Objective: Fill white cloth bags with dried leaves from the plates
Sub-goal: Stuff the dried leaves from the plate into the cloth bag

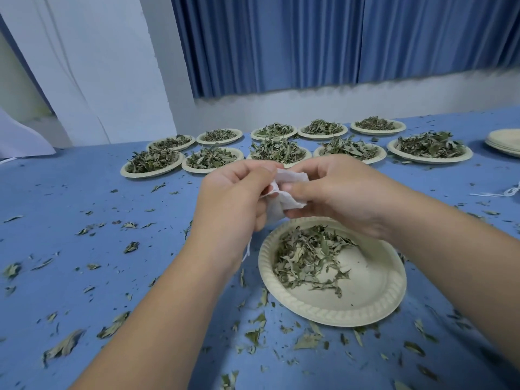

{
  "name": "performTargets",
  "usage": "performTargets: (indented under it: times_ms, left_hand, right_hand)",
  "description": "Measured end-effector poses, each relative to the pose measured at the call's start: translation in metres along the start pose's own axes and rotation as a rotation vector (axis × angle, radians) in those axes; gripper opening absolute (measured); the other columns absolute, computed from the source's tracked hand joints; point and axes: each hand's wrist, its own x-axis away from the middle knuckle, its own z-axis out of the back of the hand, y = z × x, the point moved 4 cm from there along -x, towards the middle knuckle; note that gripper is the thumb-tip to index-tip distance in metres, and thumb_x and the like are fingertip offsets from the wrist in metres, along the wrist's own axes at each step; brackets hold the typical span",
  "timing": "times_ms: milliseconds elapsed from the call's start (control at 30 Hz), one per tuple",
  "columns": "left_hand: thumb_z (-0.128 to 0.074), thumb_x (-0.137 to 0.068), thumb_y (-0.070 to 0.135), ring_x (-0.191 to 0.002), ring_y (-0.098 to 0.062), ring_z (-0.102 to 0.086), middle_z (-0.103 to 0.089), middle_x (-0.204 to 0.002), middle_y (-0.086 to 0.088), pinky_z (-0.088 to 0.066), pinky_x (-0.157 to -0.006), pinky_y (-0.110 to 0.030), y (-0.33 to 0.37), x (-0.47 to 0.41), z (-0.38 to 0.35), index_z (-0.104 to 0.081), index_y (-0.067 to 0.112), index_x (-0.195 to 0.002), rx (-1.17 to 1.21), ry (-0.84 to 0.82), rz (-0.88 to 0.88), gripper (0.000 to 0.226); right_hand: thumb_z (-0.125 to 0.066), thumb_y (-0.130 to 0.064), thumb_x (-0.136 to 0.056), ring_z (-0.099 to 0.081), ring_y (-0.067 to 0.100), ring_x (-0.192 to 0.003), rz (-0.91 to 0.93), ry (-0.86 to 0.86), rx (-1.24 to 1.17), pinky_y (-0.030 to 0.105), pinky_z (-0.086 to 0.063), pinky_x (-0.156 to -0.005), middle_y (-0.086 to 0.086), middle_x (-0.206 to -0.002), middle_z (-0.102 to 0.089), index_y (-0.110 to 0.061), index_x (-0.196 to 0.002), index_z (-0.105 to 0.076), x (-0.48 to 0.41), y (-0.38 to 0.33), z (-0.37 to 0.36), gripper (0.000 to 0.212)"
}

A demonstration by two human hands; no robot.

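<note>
The cloth bag (285, 194) is white, and so is its drawstring (247, 251). The near paper plate (374, 302) is pale cream with a ribbed, rope-like rim. Its dried leaves (306, 257) are dull grey-green. The bench (70, 178) is mid blue. The curtain (309, 38) is a deeper blue in vertical folds.

In front of you hangs a blue curtain (309, 38) above a white wall (365, 99). Your blue surface (70, 178) runs up to that wall. A white string (511, 190) lies on it, far right.

soft matt white cloth bag (287, 190), matt embossed paper plate (374, 302), dry crinkled leaves (306, 257), matt blue tabletop (70, 178)
</note>
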Motion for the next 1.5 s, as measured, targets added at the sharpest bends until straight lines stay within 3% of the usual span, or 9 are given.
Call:
performTargets:
  times_ms: [100,367,433,533,667,833,1167,1367,1500]
  left_hand:
    - [-0.054,-0.094,0.006,-0.035,-0.005,-0.023,-0.045,-0.047,0.005,-0.021,-0.036,-0.015,-0.002,0.002,-0.005,-0.071,0.011,-0.078,-0.002,-0.053,0.006,0.024]
    - [-0.054,-0.095,0.006,-0.035,-0.005,-0.023,-0.042,-0.046,0.007,-0.021,-0.037,-0.016,-0.001,-0.001,0.000,-0.068,0.010,-0.080,-0.063,-0.031,0.003,0.021]
    - [-0.054,-0.095,0.007,-0.035,-0.005,-0.024,-0.042,-0.043,0.010,-0.021,-0.037,-0.015,-0.001,-0.003,0.005,-0.067,0.012,-0.080,-0.077,0.018,-0.009,0.021]
    - [-0.056,-0.094,0.009,-0.035,-0.006,-0.029,-0.047,-0.045,0.010,-0.025,-0.041,-0.017,0.001,-0.007,0.013,-0.068,0.014,-0.078,-0.115,0.113,-0.057,0.021]
    - [-0.059,-0.093,0.013,-0.042,-0.004,-0.040,-0.050,-0.049,0.015,-0.031,-0.051,-0.025,0.010,-0.009,0.024,-0.067,0.019,-0.073,-0.199,0.264,-0.211,0.023]
    - [-0.060,-0.093,0.018,-0.052,-0.006,-0.047,-0.057,-0.061,0.012,-0.036,-0.055,-0.022,0.014,-0.007,0.031,-0.068,0.020,-0.077,-0.224,0.353,-0.303,0.018]
    - [-0.059,-0.093,0.023,-0.064,-0.004,-0.057,-0.062,-0.066,0.013,-0.048,-0.063,-0.021,0.008,-0.011,0.037,-0.067,0.026,-0.075,-0.321,0.401,-0.335,0.020]
    - [-0.057,-0.094,0.022,-0.065,-0.001,-0.055,-0.061,-0.068,0.014,-0.043,-0.059,-0.011,0.004,-0.013,0.033,-0.065,0.028,-0.076,-0.404,0.364,-0.386,0.020]
    - [-0.058,-0.094,0.022,-0.062,0.004,-0.052,-0.059,-0.063,0.022,-0.041,-0.060,-0.011,0.000,-0.013,0.029,-0.064,0.030,-0.077,-0.445,0.333,-0.393,0.020]
  right_hand:
    - [-0.062,0.014,-0.074,-0.059,0.017,-0.054,0.013,0.124,0.162,0.024,-0.050,-0.053,0.013,-0.067,-0.062,0.004,-0.084,-0.064,-0.008,0.001,0.002,0.015]
    - [-0.066,-0.010,-0.075,-0.044,0.014,-0.045,-0.009,0.251,0.421,0.025,-0.035,-0.045,0.002,-0.051,-0.053,-0.011,-0.070,-0.059,-0.013,0.002,0.000,0.009]
    - [-0.069,-0.038,-0.079,-0.048,0.010,-0.047,0.042,0.294,0.503,0.026,-0.039,-0.049,-0.003,-0.058,-0.056,-0.014,-0.074,-0.061,-0.003,0.001,0.006,0.026]
    - [-0.049,-0.070,-0.076,-0.056,0.005,-0.063,0.109,0.324,0.745,0.028,-0.044,-0.058,-0.011,-0.077,-0.062,-0.026,-0.084,-0.063,0.018,0.002,0.012,0.047]
    - [-0.025,-0.090,-0.059,-0.050,0.003,-0.093,-0.008,0.102,1.106,0.031,-0.044,-0.077,-0.016,-0.111,-0.045,-0.041,-0.117,-0.052,0.037,0.020,0.004,0.081]
    - [-0.023,-0.084,-0.069,-0.040,0.009,-0.112,0.037,-0.045,1.304,0.032,-0.042,-0.082,-0.013,-0.117,-0.040,-0.045,-0.128,-0.044,0.040,0.036,-0.013,0.074]
    - [-0.054,-0.062,-0.082,-0.040,0.001,-0.109,0.085,-0.190,1.243,0.026,-0.040,-0.092,-0.023,-0.111,-0.040,-0.045,-0.122,-0.053,0.045,0.034,-0.005,0.042]
    - [-0.046,-0.064,-0.084,-0.032,-0.001,-0.120,0.161,-0.286,1.245,0.029,-0.038,-0.097,-0.027,-0.124,-0.030,-0.053,-0.131,-0.042,0.050,0.026,-0.006,0.048]
    - [-0.046,-0.056,-0.090,-0.029,0.001,-0.119,0.251,-0.368,1.314,0.029,-0.034,-0.098,-0.023,-0.126,-0.035,-0.051,-0.125,-0.052,0.052,0.029,-0.015,0.035]
